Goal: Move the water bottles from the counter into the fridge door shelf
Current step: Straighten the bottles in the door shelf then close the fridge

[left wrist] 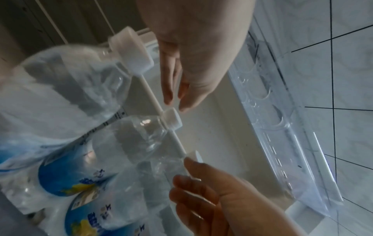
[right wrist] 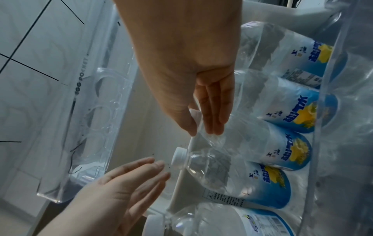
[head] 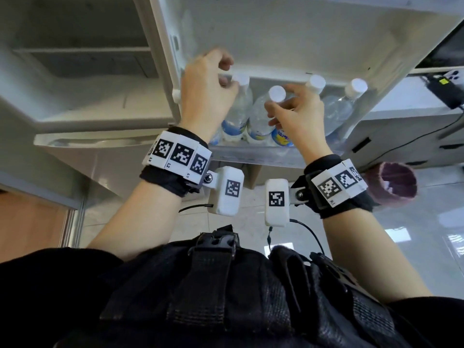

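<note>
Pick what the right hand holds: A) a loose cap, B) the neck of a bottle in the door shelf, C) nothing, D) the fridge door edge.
B: the right hand pinches the neck of a bottle just under its white cap, and the bottle stands in the door shelf.

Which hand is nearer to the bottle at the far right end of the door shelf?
Right. The right hand is at the second bottle's neck, two places from the far-right bottle. The left hand is at the shelf's opposite end.

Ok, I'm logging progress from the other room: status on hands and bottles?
Left hand open, near cap of end bottle. Right hand pinching neck of second bottle. Four bottles in the door shelf. Nothing in the way.
</note>
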The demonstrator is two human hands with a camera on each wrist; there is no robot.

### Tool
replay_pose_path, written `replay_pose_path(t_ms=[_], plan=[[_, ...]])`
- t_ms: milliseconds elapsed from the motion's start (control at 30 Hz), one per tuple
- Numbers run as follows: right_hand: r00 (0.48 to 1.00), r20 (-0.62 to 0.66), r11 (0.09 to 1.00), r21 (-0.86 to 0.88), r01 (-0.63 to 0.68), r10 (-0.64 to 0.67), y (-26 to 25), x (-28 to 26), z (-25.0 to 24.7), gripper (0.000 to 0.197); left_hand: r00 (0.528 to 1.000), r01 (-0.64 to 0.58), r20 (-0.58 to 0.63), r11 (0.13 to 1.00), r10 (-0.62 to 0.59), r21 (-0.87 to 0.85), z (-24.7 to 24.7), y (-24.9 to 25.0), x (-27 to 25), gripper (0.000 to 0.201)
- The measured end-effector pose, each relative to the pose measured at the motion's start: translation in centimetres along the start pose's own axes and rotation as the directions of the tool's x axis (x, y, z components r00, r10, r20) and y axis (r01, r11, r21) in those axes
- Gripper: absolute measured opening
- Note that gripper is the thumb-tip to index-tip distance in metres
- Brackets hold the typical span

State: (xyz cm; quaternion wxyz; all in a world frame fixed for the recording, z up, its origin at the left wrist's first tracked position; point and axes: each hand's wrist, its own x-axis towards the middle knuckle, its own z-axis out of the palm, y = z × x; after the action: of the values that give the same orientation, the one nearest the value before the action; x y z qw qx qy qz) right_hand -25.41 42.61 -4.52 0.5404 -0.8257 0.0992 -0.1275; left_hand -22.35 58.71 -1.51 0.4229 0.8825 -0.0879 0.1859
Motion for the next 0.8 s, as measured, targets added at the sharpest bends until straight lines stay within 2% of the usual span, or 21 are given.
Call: replay_pose_path(t_ms=[67,100,167,200,233,300,400,533,633,800], plan=[[1.0,-0.011,0.999,-0.039,0.007,-0.007,0.1,0.4,0.4,0.036,0.999,0.007,-0.039,0.996,-0.004,0.088,-1.1,-0.9,-0.1,0.029],[1.0,-0.014,0.998,-0.061,0.009,-0.01,0.3,0.6,0.6,0.032,1.0,0.026,-0.007,0.99,-0.026,0.14,-1.5,-1.5,-0.3,0.038],[0.999,-0.026,0.994,-0.103,0.024,-0.027,0.6,0.7,1.1,0.024,0.983,0.082,0.138,0.967,-0.118,0.241,-1.9,-2.8,-0.9,0.054],[0.999,-0.031,0.992,-0.119,0.035,-0.039,0.8,0.8,1.3,0.019,0.971,0.101,0.185,0.959,-0.153,0.266,-1.9,-3.3,-1.2,0.055],[0.998,-0.035,0.99,-0.135,0.044,-0.049,0.9,0.8,1.5,0.02,0.968,0.111,0.188,0.957,-0.165,0.27,-1.7,-3.8,-1.4,0.05],[0.997,-0.041,0.986,-0.154,0.062,-0.069,0.9,0.8,1.6,0.027,0.984,0.119,0.102,0.963,-0.147,0.241,-1.6,-4.2,-1.4,0.035],[0.994,-0.048,0.985,-0.144,0.09,-0.098,0.6,0.8,1.4,0.021,0.988,0.155,-0.016,0.979,-0.154,0.136,-1.6,-4.4,-0.8,0.029],[0.993,-0.058,0.981,-0.168,0.093,-0.104,-0.2,0.9,1.1,0.035,0.987,0.16,-0.002,0.985,-0.16,0.058,-1.6,-4.0,0.3,0.028],[0.994,-0.074,0.979,-0.192,0.067,-0.083,-0.5,1.0,1.3,0.029,0.989,0.145,0.001,0.986,-0.146,0.079,-1.2,-3.5,1.0,0.018],[0.991,-0.126,0.984,-0.18,0.012,-0.035,-0.6,1.0,1.7,0.038,0.989,0.144,-0.059,0.981,-0.137,0.127,-1.5,-3.0,1.4,0.013]])
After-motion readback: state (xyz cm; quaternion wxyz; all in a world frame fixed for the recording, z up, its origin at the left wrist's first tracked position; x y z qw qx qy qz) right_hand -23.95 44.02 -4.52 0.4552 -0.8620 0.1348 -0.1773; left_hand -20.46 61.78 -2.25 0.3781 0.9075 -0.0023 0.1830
